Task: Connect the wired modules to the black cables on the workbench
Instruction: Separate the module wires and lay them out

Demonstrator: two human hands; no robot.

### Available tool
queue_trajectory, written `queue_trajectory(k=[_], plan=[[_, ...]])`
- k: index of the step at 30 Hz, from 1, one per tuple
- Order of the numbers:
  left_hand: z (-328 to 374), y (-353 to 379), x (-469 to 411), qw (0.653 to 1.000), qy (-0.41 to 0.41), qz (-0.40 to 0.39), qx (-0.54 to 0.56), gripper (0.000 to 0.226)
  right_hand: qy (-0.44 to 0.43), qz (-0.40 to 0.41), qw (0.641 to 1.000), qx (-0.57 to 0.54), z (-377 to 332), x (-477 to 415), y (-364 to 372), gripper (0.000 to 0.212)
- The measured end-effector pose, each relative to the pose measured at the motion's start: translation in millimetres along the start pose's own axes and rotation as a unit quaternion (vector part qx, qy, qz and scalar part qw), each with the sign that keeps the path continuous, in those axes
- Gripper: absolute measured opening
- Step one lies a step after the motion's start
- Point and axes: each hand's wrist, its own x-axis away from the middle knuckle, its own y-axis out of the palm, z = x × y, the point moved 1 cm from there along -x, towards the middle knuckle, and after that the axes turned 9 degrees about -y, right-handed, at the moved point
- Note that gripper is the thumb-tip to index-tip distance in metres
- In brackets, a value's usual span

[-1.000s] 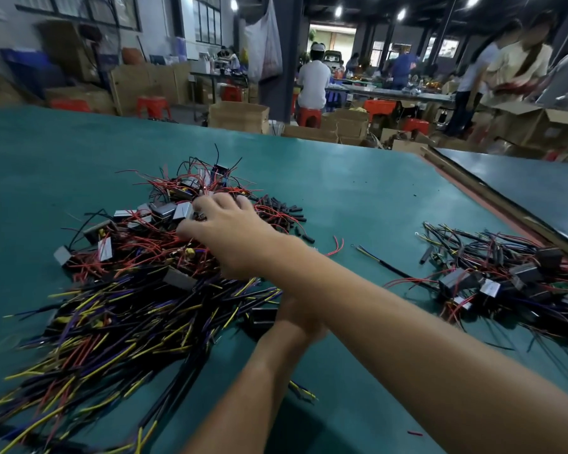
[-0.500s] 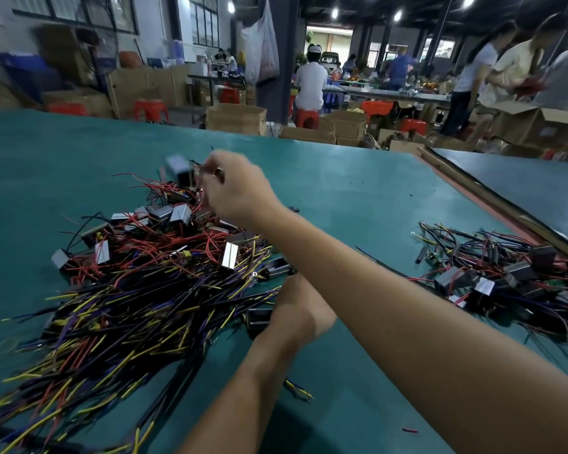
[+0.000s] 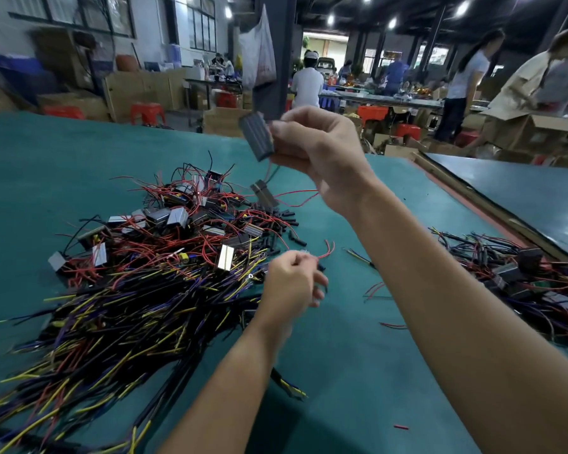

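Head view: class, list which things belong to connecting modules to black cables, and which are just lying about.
Job in hand: grey module held in the right hand; left hand; pile of red-wired modules; black cables; green workbench.
Lying about: cardboard boxes; red stools; red wire scrap.

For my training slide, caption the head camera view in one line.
Right hand holds a gray module raised above a tangled pile of modules and wires on a green workbench.
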Motion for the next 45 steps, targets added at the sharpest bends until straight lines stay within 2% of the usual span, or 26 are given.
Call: queue_trajectory(k=[2, 5, 7, 9, 12, 14, 16, 19, 22, 24, 26, 32, 34, 37, 43, 45], plan=[[2.7, -3.3, -1.4, 0.994, -0.023, -0.051, 0.094, 0.023, 0.001, -0.022, 1.0, -0.018, -3.4, 16.0, -17.7, 0.017], [10.7, -15.5, -3.1, 0.953, -0.061, -0.135, 0.263, 0.041, 0.017, -0.077, 0.997, 0.005, -5.3, 50.7, -46.8, 0.017], [14.0, -20.0, -4.3, 0.941, -0.075, -0.157, 0.289, 0.049, 0.043, -0.136, 0.988, 0.052, -1.9, 76.6, -66.6, 0.017], [13.1, -16.9, -4.5, 0.959, -0.093, -0.137, 0.231, 0.05, 0.095, -0.204, 0.971, 0.077, 6.0, 102.2, -82.0, 0.019], [3.4, -6.3, -1.9, 0.99, -0.108, -0.077, 0.047, 0.025, 0.183, -0.268, 0.943, 0.068, 23.7, 134.3, -95.2, 0.026], [-5.8, -2.4, -2.2, 0.992, -0.088, -0.045, -0.077, 0.011, 0.228, -0.309, 0.92, 0.074, 32.1, 148.5, -101.0, 0.024], [-11.3, -0.4, -1.6, 0.986, -0.091, -0.051, -0.127, 0.009, 0.258, -0.384, 0.884, 0.072, 32.8, 157.3, -106.0, 0.018], [-12.7, -0.3, -3.3, 0.984, -0.097, -0.053, -0.139, 0.01, 0.276, -0.461, 0.84, 0.076, 30.3, 164.3, -115.9, 0.034], [-14.9, 0.4, -4.7, 0.978, -0.081, -0.059, -0.184, 0.011, 0.302, -0.439, 0.844, 0.056, 29.9, 167.4, -122.6, 0.042], [-17.3, 2.9, -1.9, 0.968, -0.072, -0.078, -0.226, 0.013, 0.313, -0.395, 0.86, 0.076, 32.4, 167.7, -123.7, 0.028], [-18.3, 5.2, 0.9, 0.965, -0.068, -0.092, -0.235, 0.013, 0.297, -0.35, 0.88, 0.125, 37.4, 168.4, -121.9, 0.013], [-16.2, 9.1, 3.4, 0.975, -0.05, -0.094, -0.196, 0.01, 0.216, -0.2, 0.924, 0.245, 50.5, 166.3, -124.8, 0.013], [-15.2, 9.6, 5.7, 0.972, -0.04, -0.109, -0.202, 0.013, 0.187, -0.149, 0.922, 0.304, 53.9, 163.3, -130.5, 0.013], [-14.4, 10.3, 9.9, 0.966, -0.03, -0.131, -0.219, 0.018, 0.17, -0.135, 0.908, 0.358, 56.5, 162.7, -134.5, 0.015], [-9.3, 7.5, 13.3, 0.959, -0.029, -0.141, -0.243, 0.035, 0.181, -0.132, 0.907, 0.357, 56.6, 163.7, -133.7, 0.011], [-8.1, 5.7, 13.7, 0.953, -0.036, -0.141, -0.264, 0.034, 0.185, -0.154, 0.901, 0.362, 56.1, 164.4, -133.4, 0.004]])
